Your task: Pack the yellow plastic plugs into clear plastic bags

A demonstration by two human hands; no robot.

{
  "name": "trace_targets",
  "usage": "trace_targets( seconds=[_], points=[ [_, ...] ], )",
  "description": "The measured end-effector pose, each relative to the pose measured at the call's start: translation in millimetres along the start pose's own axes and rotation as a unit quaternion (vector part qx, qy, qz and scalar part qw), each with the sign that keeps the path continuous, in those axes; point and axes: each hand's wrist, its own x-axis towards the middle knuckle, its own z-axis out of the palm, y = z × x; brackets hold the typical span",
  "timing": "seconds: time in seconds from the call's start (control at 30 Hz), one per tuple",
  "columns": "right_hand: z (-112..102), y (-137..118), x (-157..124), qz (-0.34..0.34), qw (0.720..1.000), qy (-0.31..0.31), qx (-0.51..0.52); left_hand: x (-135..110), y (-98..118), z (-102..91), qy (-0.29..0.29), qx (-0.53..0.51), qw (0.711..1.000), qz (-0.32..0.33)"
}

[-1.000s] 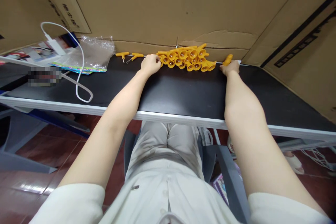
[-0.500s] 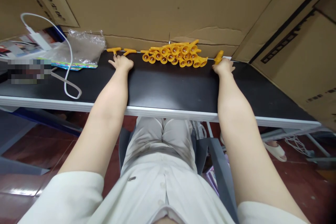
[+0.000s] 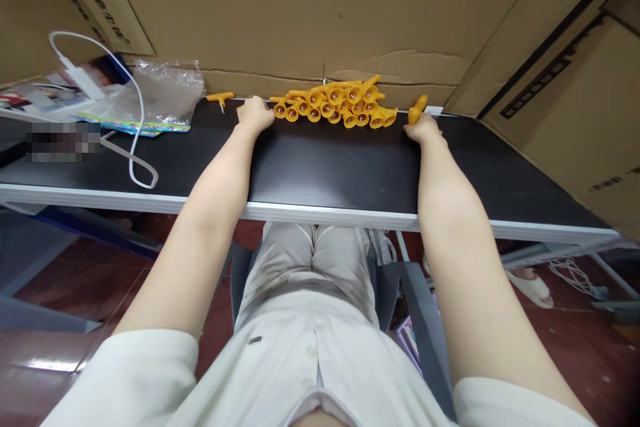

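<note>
Both arms stretch straight out across the black tabletop [image 3: 325, 167] to its far edge, forearms nearly parallel. The left hand [image 3: 255, 113] lies knuckles up, fingers curled under, touching the left end of the pile of orange corkscrews [image 3: 333, 105]; I cannot tell whether anything is held under it. The right hand [image 3: 424, 128] rests just right of the pile, fingers closed narrowly on a single orange corkscrew [image 3: 417, 109] that sticks out beyond them toward the cardboard wall [image 3: 310, 7]. A lone T-handled corkscrew [image 3: 220, 98] lies left of the left hand, near a clear plastic bag [image 3: 165, 90] and a white cable [image 3: 135, 147].
</note>
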Motion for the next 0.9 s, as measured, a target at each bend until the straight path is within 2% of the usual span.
trace_targets(
  seconds=[0.07, 0.23, 0.43, 0.7, 0.83, 0.9],
  points=[
    [-0.5, -0.3, 0.2, 0.0, 1.0, -0.002, 0.002, -5.1, 6.3, -1.7, -0.015, -0.013, 1.0, 0.018],
    [-0.1, 1.0, 1.6, 0.0, 1.0, -0.005, 0.006, -6.1, 6.9, -1.0, 0.021, 0.005, 1.0, 0.019],
    [1.1, 1.3, 1.5, -0.008, 1.0, 0.005, 0.005, 1.6, -4.1, 6.9, -0.008, 0.025, 0.999, 0.047],
    [1.0, 1.0, 1.0, 0.0, 1.0, 0.005, 0.014, 7.2, -6.5, 13.1, -0.036, 0.064, 0.997, 0.034],
    [-1.0, -1.8, -1.6, 0.001, 0.997, 0.046, 0.055, 2.8, -4.9, 8.2, -0.028, 0.024, 0.999, 0.009],
    [-4.8, -6.3, -4.9, 0.003, 0.993, 0.086, 0.083, 1.7, -4.5, 6.5, -0.001, -0.015, 1.0, 0.01]
  ],
)
